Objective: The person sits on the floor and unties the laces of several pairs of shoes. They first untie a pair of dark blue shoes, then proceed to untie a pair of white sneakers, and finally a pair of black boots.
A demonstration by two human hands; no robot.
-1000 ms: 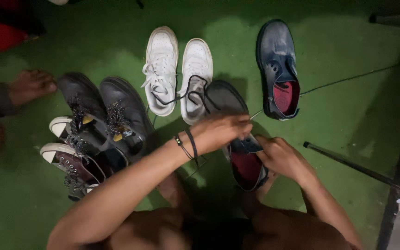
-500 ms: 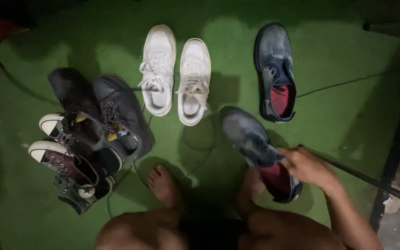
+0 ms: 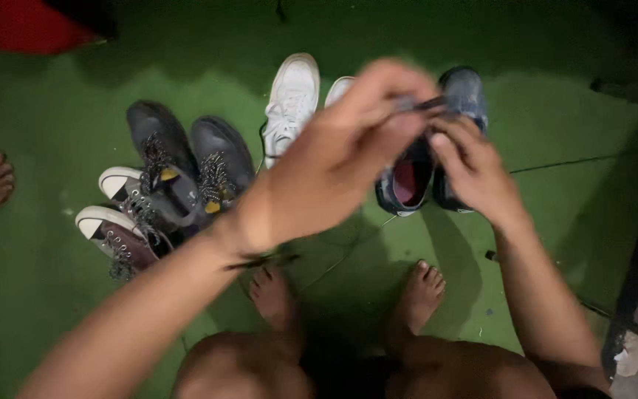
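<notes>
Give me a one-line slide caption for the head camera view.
Both hands, left hand and right hand, meet over blue shoes beside a white sneaker on green floor.

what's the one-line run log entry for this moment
left hand: raised, pinching dark lace | right hand: at same lace | below: dark blue shoes, red lining | left: white sneaker, black boots | floor: green mat

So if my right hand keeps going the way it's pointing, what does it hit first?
Probably the left hand, which its fingertips nearly meet above the blue-grey shoes. The right hand is blurred, so depth is unclear.
</notes>
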